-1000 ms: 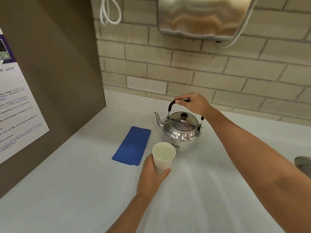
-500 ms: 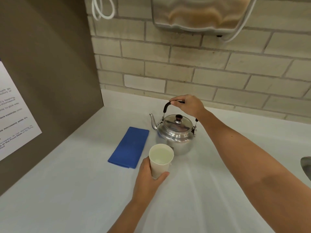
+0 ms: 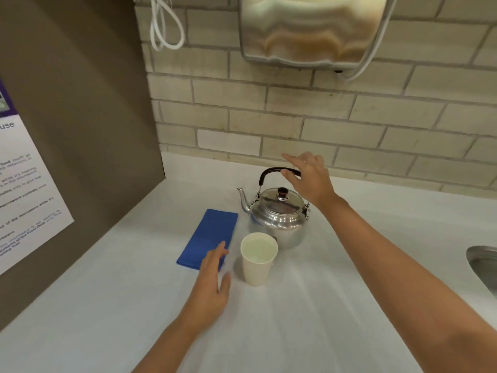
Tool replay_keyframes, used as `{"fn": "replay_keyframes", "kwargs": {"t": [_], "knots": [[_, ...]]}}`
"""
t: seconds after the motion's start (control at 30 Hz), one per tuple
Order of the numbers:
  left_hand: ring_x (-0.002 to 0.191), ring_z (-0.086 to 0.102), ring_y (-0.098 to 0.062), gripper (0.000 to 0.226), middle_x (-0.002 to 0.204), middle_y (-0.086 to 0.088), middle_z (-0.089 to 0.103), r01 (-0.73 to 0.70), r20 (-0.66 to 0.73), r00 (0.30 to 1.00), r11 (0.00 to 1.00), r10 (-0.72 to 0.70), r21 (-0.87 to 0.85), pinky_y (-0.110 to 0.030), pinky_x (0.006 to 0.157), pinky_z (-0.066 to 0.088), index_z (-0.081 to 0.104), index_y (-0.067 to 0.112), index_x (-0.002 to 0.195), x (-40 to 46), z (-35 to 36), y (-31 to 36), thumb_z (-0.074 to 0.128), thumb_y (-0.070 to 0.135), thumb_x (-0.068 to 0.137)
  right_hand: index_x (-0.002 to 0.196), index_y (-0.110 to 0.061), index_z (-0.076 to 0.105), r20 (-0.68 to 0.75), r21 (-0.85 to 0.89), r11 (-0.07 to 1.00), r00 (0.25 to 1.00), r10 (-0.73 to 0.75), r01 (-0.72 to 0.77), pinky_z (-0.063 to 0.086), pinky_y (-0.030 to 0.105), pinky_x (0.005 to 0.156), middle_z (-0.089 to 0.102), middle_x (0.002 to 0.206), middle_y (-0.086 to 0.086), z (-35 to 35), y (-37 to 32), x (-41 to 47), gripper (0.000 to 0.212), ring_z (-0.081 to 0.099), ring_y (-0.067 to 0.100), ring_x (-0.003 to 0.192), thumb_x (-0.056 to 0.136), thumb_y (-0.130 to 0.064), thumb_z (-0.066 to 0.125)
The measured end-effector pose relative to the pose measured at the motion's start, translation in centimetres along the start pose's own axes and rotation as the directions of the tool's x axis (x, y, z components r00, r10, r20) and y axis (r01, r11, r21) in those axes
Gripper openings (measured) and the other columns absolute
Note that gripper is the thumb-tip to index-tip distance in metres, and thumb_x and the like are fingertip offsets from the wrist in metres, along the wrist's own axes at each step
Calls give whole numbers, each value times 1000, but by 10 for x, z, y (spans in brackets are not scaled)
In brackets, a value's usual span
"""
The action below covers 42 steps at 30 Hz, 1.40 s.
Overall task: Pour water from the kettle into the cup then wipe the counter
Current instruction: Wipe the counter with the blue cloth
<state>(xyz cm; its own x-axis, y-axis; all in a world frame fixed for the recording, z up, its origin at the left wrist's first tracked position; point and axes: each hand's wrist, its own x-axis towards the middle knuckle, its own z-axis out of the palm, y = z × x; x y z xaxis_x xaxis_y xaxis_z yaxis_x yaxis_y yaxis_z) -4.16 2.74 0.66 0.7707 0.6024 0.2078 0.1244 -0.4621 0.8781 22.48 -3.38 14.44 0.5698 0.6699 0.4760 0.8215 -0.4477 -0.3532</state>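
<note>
Standing on the white table (image 3: pixel 309 305), the cup (image 3: pixel 258 258) holds water close to its rim, so the pouring looks finished and the step in hand is the change-over to wiping. The kettle (image 3: pixel 279 215) sits upright just behind the cup, nearly touching it, spout turned away to the cup's left. The right hand (image 3: pixel 309 180) hovers at the kettle's arched black handle (image 3: pixel 271 172) with its grip apart — fingers spread, perhaps brushing the handle but not closed on it. The left hand (image 3: pixel 213 278) is just left of the cup, its grip open too, fingertips reaching over the near corner of the blue cloth (image 3: pixel 208 238), which lies flat and folded left of the cup.

The next move, as I judge it, calls for the left hand to gather that cloth and sweep it over the table around the cup without knocking it; a full cup so close by could slop over.

The kettle is polished metal, squat and rounded, with a domed lid, a dark knob and a thin curved spout. The cup is a plain cream paper taper, wider at the top. The cloth looks soft and matte — a long rectangle. The table is smooth, pale and faintly streaked, and no puddle can be made out on it
</note>
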Motion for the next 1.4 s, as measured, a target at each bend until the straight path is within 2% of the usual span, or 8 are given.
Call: {"fn": "replay_keyframes", "kwargs": {"t": [0.07, 0.17, 0.33, 0.47, 0.67, 0.9, 1.17, 1.4], "knots": [[118, 42, -2, 51, 128, 4, 45, -35, -94, 995, 999, 36, 8, 0, 91, 30, 28, 22, 139, 19, -14, 3, 41, 4, 94, 129, -22, 53, -106, 55, 993, 988, 111, -105, 42, 47, 86, 54, 117, 14, 3, -1, -35, 38, 43, 31, 112, 91, -27, 54], [121, 46, -18, 42, 134, -11, 47, -6, -141, 990, 992, 24, 127, -20, 96, 35, 32, 7, 138, 59, -22, 2, 35, 5, 96, 130, -18, 52, -91, 77, 968, 965, 244, -238, 44, 48, 86, 55, 116, 15, 13, -4, -94, 38, 46, 32, 110, 92, -19, 52], [135, 32, -33, 44, 146, -20, 36, -32, 136, 990, 851, -46, 525, -37, 109, 28, 28, -1, 140, 109, -20, -28, 30, 13, 98, 132, -15, 50, 43, -64, 944, 944, 327, -324, 45, 45, 93, 51, 128, 14, 36, -11, -178, 40, 49, 32, 115, 92, -20, 52], [146, 2, -28, 49, 158, -10, 11, -150, 315, 943, 707, -108, 691, -44, 119, 9, 17, 8, 145, 130, -21, -53, 22, 25, 100, 140, -21, 38, 125, -180, 894, 892, 435, -411, 29, 44, 111, 32, 150, 8, 50, -4, -226, 44, 27, 25, 139, 97, -31, 41], [146, -2, -22, 51, 159, -1, 3, -218, 340, 938, 648, -68, 730, -43, 120, 1, 7, 19, 147, 142, -18, -69, 17, 31, 98, 143, -35, 27, 200, -278, 867, 858, 473, -413, 8, 43, 118, 18, 157, -6, 53, 11, -238, 47, 6, 18, 145, 97, -42, 32], [144, 12, -25, 50, 157, -4, 16, -212, 281, 960, 633, -9, 744, -46, 118, 11, 17, 17, 146, 97, -30, -67, 21, 27, 97, 142, -35, 29, 195, -305, 860, 857, 477, -409, 10, 45, 117, 21, 156, -4, 54, 12, -239, 47, 10, 19, 145, 96, -43, 32], [146, 4, -22, 52, 159, 0, 8, -22, 136, 984, 669, -118, 743, -43, 119, 4, 9, 21, 147, -6, -33, -49, 17, 30, 97, 144, -31, 24, 304, -319, 875, 835, 459, -364, 9, 46, 118, 17, 157, -1, 43, 6, -240, 49, 8, 22, 145, 97, -42, 29], [146, 1, -27, 53, 159, -5, 3, 123, -20, 986, 647, -164, 753, -45, 118, 2, 1, 17, 147, -96, 47, 15, 14, 30, 97, 145, -25, 23, 314, -235, 909, 858, 407, -345, 8, 47, 117, 16, 157, 3, 21, 13, -264, 48, 4, 23, 145, 99, -39, 22]]}}
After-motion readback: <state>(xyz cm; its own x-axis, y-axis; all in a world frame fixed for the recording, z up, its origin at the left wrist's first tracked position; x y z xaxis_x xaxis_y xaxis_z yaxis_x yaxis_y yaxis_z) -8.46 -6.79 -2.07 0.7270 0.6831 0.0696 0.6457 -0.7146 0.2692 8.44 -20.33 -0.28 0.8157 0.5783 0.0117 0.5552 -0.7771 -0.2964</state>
